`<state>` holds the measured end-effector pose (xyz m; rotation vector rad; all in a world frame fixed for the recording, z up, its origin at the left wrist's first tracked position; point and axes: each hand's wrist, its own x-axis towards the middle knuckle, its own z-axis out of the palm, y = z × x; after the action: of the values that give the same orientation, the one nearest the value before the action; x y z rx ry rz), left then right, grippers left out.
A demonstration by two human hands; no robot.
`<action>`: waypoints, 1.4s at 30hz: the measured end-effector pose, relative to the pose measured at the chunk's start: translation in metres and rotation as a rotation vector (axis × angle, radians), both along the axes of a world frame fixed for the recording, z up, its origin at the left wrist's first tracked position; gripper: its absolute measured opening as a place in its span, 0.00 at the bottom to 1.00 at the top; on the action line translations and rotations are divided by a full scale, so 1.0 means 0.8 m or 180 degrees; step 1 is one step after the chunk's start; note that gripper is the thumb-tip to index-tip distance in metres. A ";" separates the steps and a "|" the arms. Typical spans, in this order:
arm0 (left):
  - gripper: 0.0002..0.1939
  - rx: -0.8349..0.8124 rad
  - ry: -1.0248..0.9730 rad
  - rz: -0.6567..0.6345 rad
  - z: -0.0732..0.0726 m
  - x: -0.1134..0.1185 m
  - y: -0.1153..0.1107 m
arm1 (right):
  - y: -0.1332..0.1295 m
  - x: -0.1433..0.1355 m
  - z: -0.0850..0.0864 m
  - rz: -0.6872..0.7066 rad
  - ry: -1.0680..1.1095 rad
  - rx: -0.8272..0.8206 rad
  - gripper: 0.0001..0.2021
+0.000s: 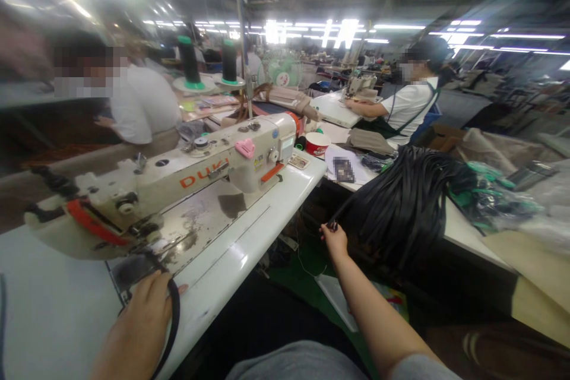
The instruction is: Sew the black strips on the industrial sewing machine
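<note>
On the bed of a white sewing machine [209,172], my left hand [145,312] lies by the needle end, fingers bent and close together. A black strap [174,309] runs from the needle area between its thumb and fingers, then curves down along the hand. My right hand [336,240] reaches out to the right, over the gap between two tables. Its fingers are closed on the end of another black strap, which leads up to a large bundle of black straps [405,190] draped over the side table's edge.
Two thread cones [190,65] stand behind the machine. A red and white tub [317,143] and clear plastic bags [499,196] rest on the side table [472,228]. One co-worker [142,101] sits at the left, another [409,101] sews at the right.
</note>
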<state>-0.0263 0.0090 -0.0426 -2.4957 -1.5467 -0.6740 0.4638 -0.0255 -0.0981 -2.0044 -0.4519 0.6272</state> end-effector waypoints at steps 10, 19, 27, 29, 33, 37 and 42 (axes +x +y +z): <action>0.17 0.0020 -0.0079 -0.0035 0.002 0.001 -0.004 | 0.007 -0.041 -0.020 0.0311 0.1023 0.0117 0.12; 0.15 0.0117 -0.0257 0.0075 0.010 0.013 -0.010 | 0.060 0.011 0.031 -0.0059 0.0574 0.0878 0.25; 0.19 -0.0009 -0.0114 -0.0068 0.006 0.006 -0.007 | -0.010 -0.124 -0.041 0.0684 0.0830 0.0354 0.15; 0.18 -0.0107 -0.0099 -0.0075 0.009 0.004 -0.009 | -0.006 -0.115 -0.037 0.0564 0.0831 0.0380 0.18; 0.19 -0.0279 -0.0124 -0.0030 0.009 0.002 -0.011 | 0.022 -0.063 -0.007 0.0280 0.0660 0.0619 0.24; 0.19 -0.0194 -0.0215 0.0018 -0.002 0.006 -0.011 | 0.030 -0.053 0.023 0.0268 0.0520 0.0764 0.28; 0.17 -0.0160 -0.0248 0.0256 0.002 0.019 -0.013 | 0.017 -0.091 0.043 0.0571 0.0472 0.0890 0.30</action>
<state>-0.0108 -0.0015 -0.0411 -2.4546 -1.7014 -0.7372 0.3910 -0.0120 -0.0634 -1.6525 -0.5991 0.7727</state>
